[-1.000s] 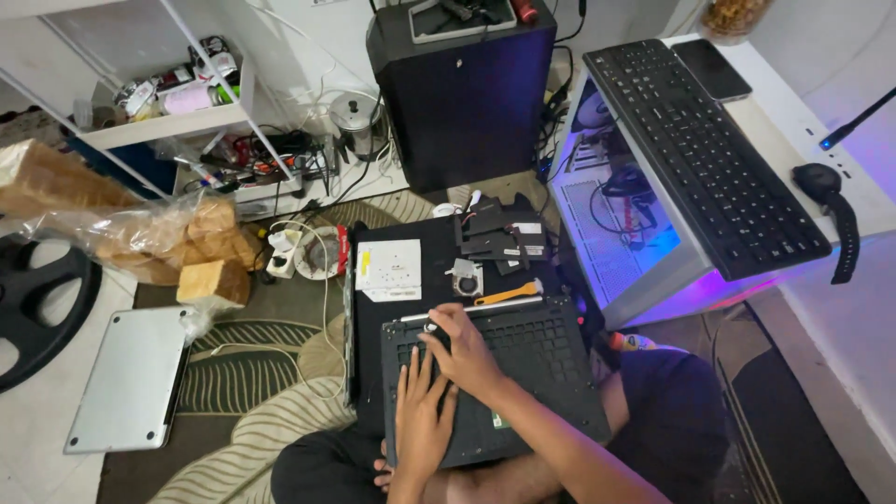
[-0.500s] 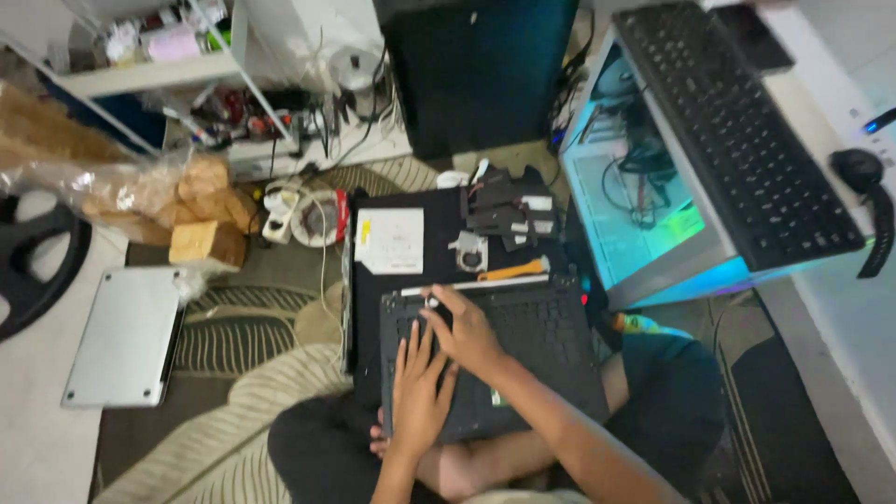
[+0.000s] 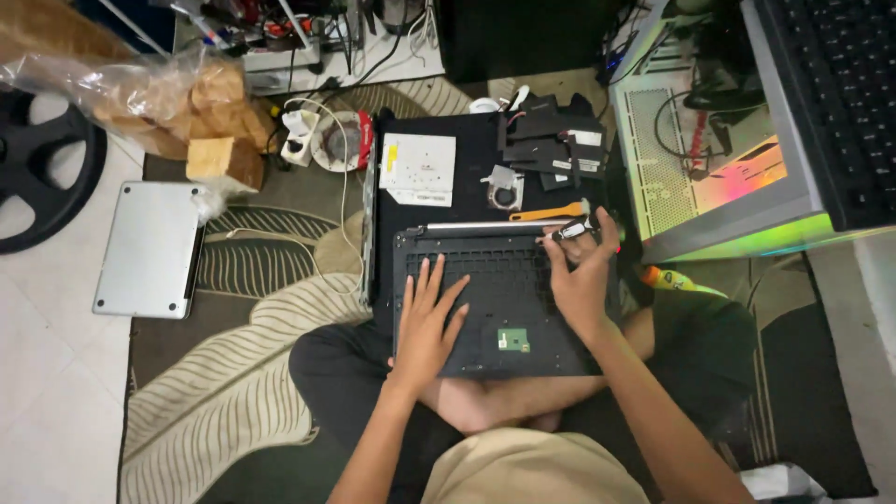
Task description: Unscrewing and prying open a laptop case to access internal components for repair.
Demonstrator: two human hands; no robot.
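— What is sitting nearest to the camera?

— A dark laptop base (image 3: 509,303) is lying across the person's crossed legs, inner side up, with a small green board (image 3: 513,340) showing near its front edge. The left hand (image 3: 427,322) is resting flat on it, fingers spread wide and gripping nothing.

— And the other hand?

— The right hand (image 3: 581,280) is lying on the base's far right corner, its fingers pinching a small black-and-silver part (image 3: 571,231) (too small to say what kind).

— What is lying just beyond that?

— An orange pry tool (image 3: 549,213) is sitting just past the fingertips, on a black panel (image 3: 471,177) that is also carrying a white drive (image 3: 419,169), a small round fan (image 3: 505,190) and a heap of black parts (image 3: 549,142).

— Farther out?

— A silver laptop (image 3: 149,248) is lying closed on the floor to the left, with a bag of bread (image 3: 163,98) beyond it. To the right, an open computer case (image 3: 719,168) is glowing green and pink, a black keyboard (image 3: 831,103) sitting over it.
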